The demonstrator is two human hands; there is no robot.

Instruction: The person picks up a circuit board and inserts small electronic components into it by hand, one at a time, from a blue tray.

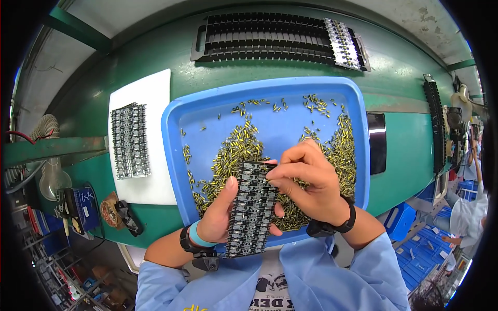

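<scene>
My left hand (pixel 215 215) is wrapped around a dark circuit board panel (pixel 251 212), thumb along its left edge and fingertips showing at the right. Rows of small silvery and black parts cover the panel, which is held tilted over the near side of a blue plastic tray (pixel 174 150). At the panel's upper right corner my right hand (pixel 308 181) is closed in a pinch; whatever lies between the fingertips is too small to make out. Heaps of small yellow-and-black cylindrical components (pixel 236 147) lie in the tray below.
Left of the tray, a similar board panel (pixel 129 140) rests on a white foam sheet (pixel 161 103). A long black slotted rack (pixel 270 39) holding populated boards (pixel 342 44) stands at the back. A dark phone-like slab (pixel 377 142) lies right. A tape roll (pixel 110 210) sits at left.
</scene>
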